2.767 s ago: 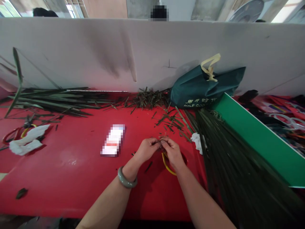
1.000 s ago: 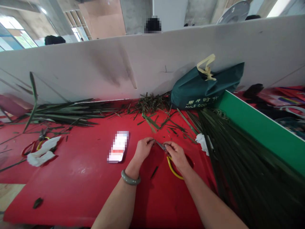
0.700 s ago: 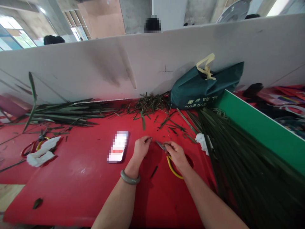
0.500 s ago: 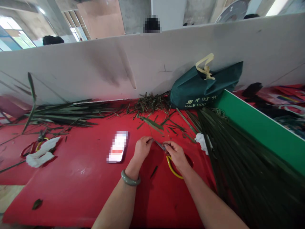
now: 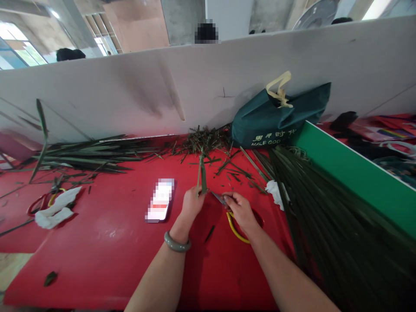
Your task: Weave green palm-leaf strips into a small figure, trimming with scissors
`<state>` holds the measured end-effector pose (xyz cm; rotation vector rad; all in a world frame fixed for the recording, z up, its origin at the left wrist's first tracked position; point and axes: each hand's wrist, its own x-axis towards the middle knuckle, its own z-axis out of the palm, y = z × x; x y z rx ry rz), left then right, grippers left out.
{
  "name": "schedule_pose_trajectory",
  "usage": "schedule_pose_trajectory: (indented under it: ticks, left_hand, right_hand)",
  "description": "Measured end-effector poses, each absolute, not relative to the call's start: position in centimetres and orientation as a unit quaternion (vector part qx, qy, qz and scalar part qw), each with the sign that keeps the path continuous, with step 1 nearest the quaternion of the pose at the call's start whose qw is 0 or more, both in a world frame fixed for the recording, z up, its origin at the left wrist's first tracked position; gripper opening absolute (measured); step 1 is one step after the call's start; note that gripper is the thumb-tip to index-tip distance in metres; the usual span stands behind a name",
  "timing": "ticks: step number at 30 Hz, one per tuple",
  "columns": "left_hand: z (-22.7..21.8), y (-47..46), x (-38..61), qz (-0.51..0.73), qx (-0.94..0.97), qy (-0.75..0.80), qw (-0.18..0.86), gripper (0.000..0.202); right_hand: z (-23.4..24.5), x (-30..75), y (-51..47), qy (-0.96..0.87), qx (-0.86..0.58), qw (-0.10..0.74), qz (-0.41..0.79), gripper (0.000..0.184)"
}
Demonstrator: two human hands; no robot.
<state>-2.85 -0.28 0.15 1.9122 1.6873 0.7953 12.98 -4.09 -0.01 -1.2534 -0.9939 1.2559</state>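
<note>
My left hand pinches a green leaf strip upright — my right hand grips yellow-handled scissors, blades just beside it. I'd keep the strip taut and cut squarely.

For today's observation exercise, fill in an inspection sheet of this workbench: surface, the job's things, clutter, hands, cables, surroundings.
Surface: red table top, strewn with green offcuts.
Job's things: narrow green leaf strip, standing upright from the left hand; yellow-handled scissors, under the right hand.
Clutter: pixelated phone; crumpled white cloth; long dark leaf bundle at right; leaf pile at left; dark green fabric bag.
Hands: left hand pinches the strip; right hand grips the scissors.
Cables: nothing seen.
Surroundings: white partition wall; green board.
</note>
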Motion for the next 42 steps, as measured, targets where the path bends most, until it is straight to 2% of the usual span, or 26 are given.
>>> schedule_pose_trajectory:
  ticks: [10,14,16,19,21,24,35,39,42]
  left_hand:
    - [0.0,-0.3,-3.0,0.326,0.707,0.586,0.226,0.02]
    - [-0.1,-0.1,-3.1,0.326,0.7,0.595,0.223,0.02]
    - [-0.3,0.0,-3.3,0.326,0.693,0.603,0.224,0.02]
    - [-0.5,0.2,-3.7,0.332,0.688,0.605,0.227,0.019]
    - [-0.5,0.3,-4.0,0.335,0.687,0.601,0.235,0.019]
    - [-0.4,0.4,-4.3,0.337,0.679,0.605,0.245,0.02]
    - [0.8,0.1,-4.5,0.314,0.69,0.616,0.216,0.021]
    - [0.6,0.1,-4.3,0.306,0.692,0.615,0.222,0.022]
    - [0.7,0.0,-4.3,0.319,0.694,0.603,0.231,0.021]
  right_hand:
    - [-0.3,13.0,-4.1,-0.457,-0.526,0.505,0.509,0.019]
    - [-0.3,13.9,-3.8,-0.533,-0.558,0.478,0.419,0.023]
    - [0.2,14.8,-3.7,-0.602,-0.588,0.431,0.326,0.024]
    - [1.2,16.2,-4.1,-0.694,-0.626,0.274,0.227,0.022]
    - [1.8,16.7,-4.5,-0.737,-0.621,0.178,0.198,0.021]
    - [2.3,17.2,-5.2,-0.777,-0.589,0.122,0.184,0.024]
    - [1.2,18.1,-6.8,-0.786,-0.596,0.083,0.141,0.039]
    - [0.8,17.6,-6.5,-0.767,-0.604,0.126,0.178,0.037]
    - [0.7,17.5,-6.1,-0.727,-0.607,0.207,0.247,0.036]
